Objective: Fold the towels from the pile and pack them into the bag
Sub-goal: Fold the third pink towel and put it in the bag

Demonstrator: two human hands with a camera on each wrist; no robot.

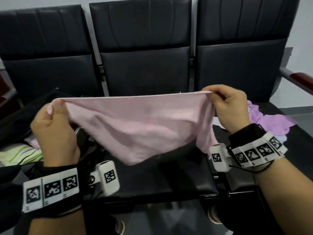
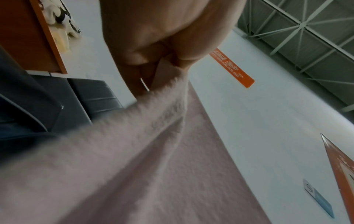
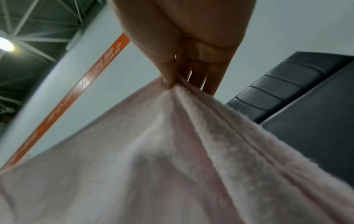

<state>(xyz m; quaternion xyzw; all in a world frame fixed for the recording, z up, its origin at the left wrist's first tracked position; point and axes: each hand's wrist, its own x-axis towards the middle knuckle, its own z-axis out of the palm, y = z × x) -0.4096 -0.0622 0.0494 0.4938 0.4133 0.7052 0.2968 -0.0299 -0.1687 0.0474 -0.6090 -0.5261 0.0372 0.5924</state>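
Note:
A pale pink towel (image 1: 135, 122) hangs stretched in the air above the middle seat, its top edge taut between my two hands. My left hand (image 1: 54, 116) pinches the towel's left corner between thumb and fingers. My right hand (image 1: 225, 106) pinches the right corner the same way. The wrist views show each pinch close up, with the pink towel (image 2: 153, 151) (image 3: 172, 151) falling away below the left hand (image 2: 153, 45) and the right hand (image 3: 184, 50). A black bag (image 1: 18, 119) lies on the left seat, partly hidden by my left hand. The pile of towels (image 1: 271, 119), purple on top, sits on the right seat.
A row of black padded seats (image 1: 144, 70) runs across the view, with a metal armrest (image 1: 294, 78) at the far right. A green-and-yellow striped cloth (image 1: 18, 154) lies by the bag. A grey floor shows below the seat's front edge.

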